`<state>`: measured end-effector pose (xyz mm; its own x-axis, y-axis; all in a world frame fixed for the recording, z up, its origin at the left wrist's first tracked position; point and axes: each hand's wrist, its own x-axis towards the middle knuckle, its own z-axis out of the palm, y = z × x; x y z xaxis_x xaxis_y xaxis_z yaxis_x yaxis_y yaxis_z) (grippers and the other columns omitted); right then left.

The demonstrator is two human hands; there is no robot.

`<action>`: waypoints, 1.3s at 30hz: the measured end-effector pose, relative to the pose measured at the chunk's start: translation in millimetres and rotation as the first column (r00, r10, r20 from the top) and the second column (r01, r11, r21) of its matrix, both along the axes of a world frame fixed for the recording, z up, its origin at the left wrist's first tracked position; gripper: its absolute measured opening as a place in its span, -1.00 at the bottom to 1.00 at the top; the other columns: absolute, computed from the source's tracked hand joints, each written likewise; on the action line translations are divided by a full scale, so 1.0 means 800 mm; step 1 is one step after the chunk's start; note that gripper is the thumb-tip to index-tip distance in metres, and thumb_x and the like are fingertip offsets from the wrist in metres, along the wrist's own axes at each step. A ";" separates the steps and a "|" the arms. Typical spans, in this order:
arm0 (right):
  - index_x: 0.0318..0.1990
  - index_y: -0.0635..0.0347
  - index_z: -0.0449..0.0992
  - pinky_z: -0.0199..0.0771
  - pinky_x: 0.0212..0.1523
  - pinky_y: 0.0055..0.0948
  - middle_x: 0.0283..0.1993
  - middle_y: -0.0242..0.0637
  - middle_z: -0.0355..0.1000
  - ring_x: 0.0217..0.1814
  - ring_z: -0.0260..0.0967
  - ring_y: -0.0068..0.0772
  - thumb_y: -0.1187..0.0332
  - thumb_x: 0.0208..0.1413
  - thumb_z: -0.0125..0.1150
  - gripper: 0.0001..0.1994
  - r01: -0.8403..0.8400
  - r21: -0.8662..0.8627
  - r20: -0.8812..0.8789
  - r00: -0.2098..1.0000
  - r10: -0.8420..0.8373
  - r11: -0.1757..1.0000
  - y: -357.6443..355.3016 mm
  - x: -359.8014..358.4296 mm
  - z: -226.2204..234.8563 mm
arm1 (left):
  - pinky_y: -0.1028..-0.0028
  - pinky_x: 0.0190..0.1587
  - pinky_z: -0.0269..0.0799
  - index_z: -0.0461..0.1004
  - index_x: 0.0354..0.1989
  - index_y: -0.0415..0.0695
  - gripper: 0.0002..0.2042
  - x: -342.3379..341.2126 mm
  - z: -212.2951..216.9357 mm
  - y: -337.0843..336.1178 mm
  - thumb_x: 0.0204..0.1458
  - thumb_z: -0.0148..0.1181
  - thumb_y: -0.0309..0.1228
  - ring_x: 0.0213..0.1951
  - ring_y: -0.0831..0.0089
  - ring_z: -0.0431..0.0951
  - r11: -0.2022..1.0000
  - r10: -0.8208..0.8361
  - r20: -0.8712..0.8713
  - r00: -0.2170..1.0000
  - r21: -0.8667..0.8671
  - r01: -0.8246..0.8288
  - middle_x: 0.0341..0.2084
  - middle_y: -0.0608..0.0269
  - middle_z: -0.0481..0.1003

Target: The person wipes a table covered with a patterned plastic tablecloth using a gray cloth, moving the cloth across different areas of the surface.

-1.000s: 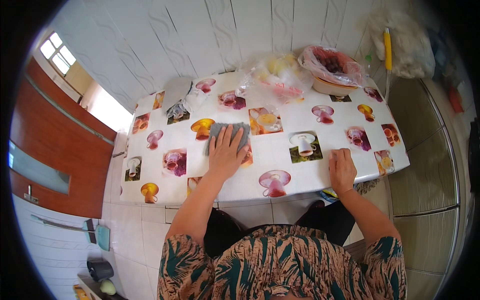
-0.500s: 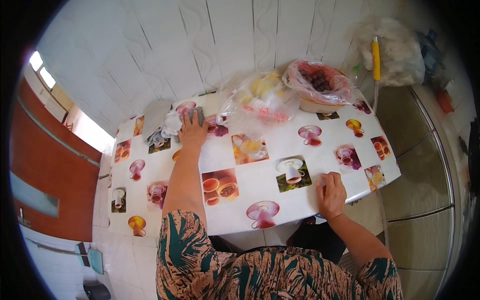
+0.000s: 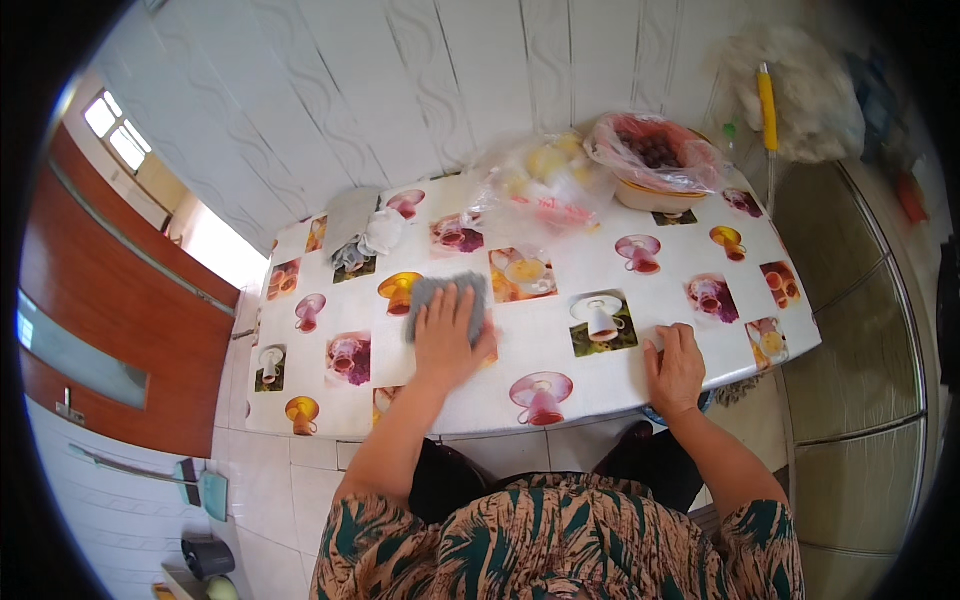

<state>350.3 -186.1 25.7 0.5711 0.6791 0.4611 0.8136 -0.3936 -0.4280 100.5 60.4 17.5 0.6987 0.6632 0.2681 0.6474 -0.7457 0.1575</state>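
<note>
A grey cloth (image 3: pixel 447 304) lies bunched on the table under my left hand (image 3: pixel 447 340). The fingers of that hand stretch over the cloth and hold it pressed against the surface. At the front edge, on the right, my right hand (image 3: pixel 677 368) rests on the table with loosely bent fingers, the thumb apart and nothing in it. A patterned tablecloth (image 3: pixel 590 380) in white, printed with cups and saucers, covers the table.
Along the wall side stand a clear plastic bag (image 3: pixel 545 190) with yellowish fruit and a lined basin (image 3: pixel 655 192) holding dark grapes. Grey and white rags (image 3: pixel 365 228) lie at the far left corner. Tall cabinet doors (image 3: pixel 850 340) flank the right; an orange-brown door (image 3: pixel 120 300) is left.
My left hand has drawn the grey cloth from the far left side toward me and slightly right. My right hand stays at the front edge. The view has shifted a little.
</note>
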 end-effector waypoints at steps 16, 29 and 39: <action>-0.14 0.23 0.46 0.39 -0.20 -0.10 -0.14 -0.11 0.36 -0.18 0.39 -0.01 0.30 0.08 0.22 -0.75 -0.015 0.070 0.053 0.999 0.011 0.997 -0.003 0.005 0.003 | 0.01 0.42 -0.20 0.08 0.42 -0.06 -0.33 0.206 -0.006 -0.045 0.20 -0.04 0.01 0.44 0.04 -0.05 0.955 -0.293 0.028 0.956 -0.040 0.294 0.43 -0.01 0.00; -0.09 0.18 0.43 0.38 -0.18 -0.11 -0.07 -0.09 0.39 -0.18 0.38 0.03 0.38 0.11 0.16 -0.78 -0.013 0.101 0.076 0.997 0.006 0.995 -0.004 0.007 -0.008 | 0.09 0.43 -0.27 0.11 0.42 0.05 -0.39 0.356 -0.016 -0.038 0.23 -0.15 0.03 0.46 0.18 -0.07 0.917 -0.396 0.023 0.918 -0.041 0.396 0.43 0.12 0.04; -0.15 0.21 0.41 0.40 -0.18 -0.11 -0.14 -0.08 0.38 -0.17 0.39 0.07 0.48 0.18 0.05 -0.88 0.026 0.102 0.006 1.000 -0.026 0.994 0.001 0.003 -0.008 | 0.12 0.45 -0.30 0.09 0.43 0.13 -0.46 0.164 0.002 -0.118 0.29 -0.15 -0.09 0.47 0.25 -0.11 0.818 -0.564 0.040 0.825 -0.110 0.565 0.46 0.21 -0.02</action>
